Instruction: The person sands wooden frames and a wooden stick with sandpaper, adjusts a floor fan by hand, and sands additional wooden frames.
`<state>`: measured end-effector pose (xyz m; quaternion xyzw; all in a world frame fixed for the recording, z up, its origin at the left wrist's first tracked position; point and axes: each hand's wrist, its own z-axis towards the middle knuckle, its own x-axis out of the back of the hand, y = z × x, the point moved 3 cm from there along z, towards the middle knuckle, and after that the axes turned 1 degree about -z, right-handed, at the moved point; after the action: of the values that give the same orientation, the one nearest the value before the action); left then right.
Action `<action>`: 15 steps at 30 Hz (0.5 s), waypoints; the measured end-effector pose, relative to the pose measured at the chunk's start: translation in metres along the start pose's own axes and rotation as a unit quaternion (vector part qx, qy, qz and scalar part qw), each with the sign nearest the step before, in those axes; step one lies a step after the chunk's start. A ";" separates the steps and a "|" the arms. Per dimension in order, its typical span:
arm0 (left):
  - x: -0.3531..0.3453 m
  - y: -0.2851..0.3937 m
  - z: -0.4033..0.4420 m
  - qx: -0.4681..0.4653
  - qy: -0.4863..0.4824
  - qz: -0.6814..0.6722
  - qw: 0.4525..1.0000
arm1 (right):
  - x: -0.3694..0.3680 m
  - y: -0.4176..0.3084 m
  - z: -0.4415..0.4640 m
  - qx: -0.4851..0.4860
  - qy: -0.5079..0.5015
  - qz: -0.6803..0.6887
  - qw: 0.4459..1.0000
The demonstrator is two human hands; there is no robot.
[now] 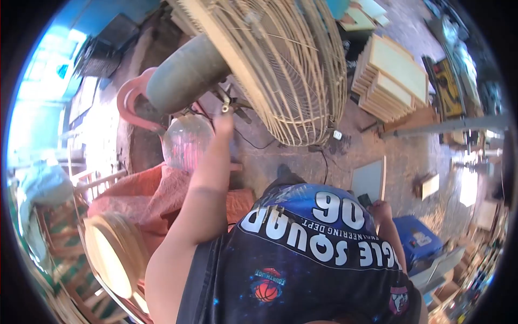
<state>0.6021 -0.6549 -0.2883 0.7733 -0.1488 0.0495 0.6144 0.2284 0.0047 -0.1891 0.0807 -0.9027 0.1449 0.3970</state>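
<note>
A large pedestal fan with a wire cage and a grey-green motor housing stands in front of me. My left arm reaches forward to it. My left hand is at the metal bracket under the motor, its fingers seemingly closed on it; they are small and partly hidden. Low at my right side, my right hand is closed on a small dark block-like object, whose kind I cannot make out.
A red plastic chair stands behind the fan. Stacked wooden-framed panels are at the upper right, a blue container at the right. Round wooden pieces and red cloth lie left. A cable runs across the floor.
</note>
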 end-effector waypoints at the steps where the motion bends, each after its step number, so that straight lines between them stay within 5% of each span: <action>1: -0.003 -0.073 -0.002 0.034 -0.037 0.006 0.999 | 0.001 0.005 0.005 0.017 0.010 -0.007 1.000; 3: -0.011 -0.056 -0.108 0.052 -0.114 0.142 0.982 | 0.003 0.012 0.014 0.019 0.004 0.003 1.000; 4: -0.015 -0.090 -0.136 -0.022 -0.217 0.314 0.924 | 0.005 0.014 0.020 0.021 0.003 0.009 1.000; 5: -0.023 -0.138 -0.161 -0.116 -0.330 0.527 0.775 | 0.004 0.023 0.028 0.017 -0.006 0.017 1.000; 6: -0.019 -0.152 -0.201 -0.079 -0.413 0.549 0.723 | -0.002 0.039 0.040 0.010 -0.014 0.026 1.000; 7: -0.020 -0.203 -0.225 -0.181 -0.536 0.463 0.683 | -0.006 0.051 0.050 0.003 -0.019 0.037 0.999; 9: 0.003 -0.185 -0.276 0.048 -0.502 0.467 0.727 | 0.002 0.062 0.060 0.068 -0.003 0.013 0.998; 11: 0.028 -0.204 -0.279 -0.022 -0.459 0.413 0.786 | 0.011 0.063 0.055 0.076 -0.011 -0.010 0.997; 13: 0.051 -0.121 -0.284 0.135 -0.268 0.276 0.913 | 0.020 0.061 0.055 0.059 -0.032 -0.022 0.997; 15: 0.072 -0.039 -0.271 0.062 -0.131 0.170 0.975 | 0.026 0.072 0.065 0.073 -0.044 -0.022 0.996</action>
<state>0.7109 -0.3980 -0.2406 0.7731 -0.3539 0.0609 0.5228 0.1474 0.0506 -0.2258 0.1359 -0.9042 0.1982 0.3531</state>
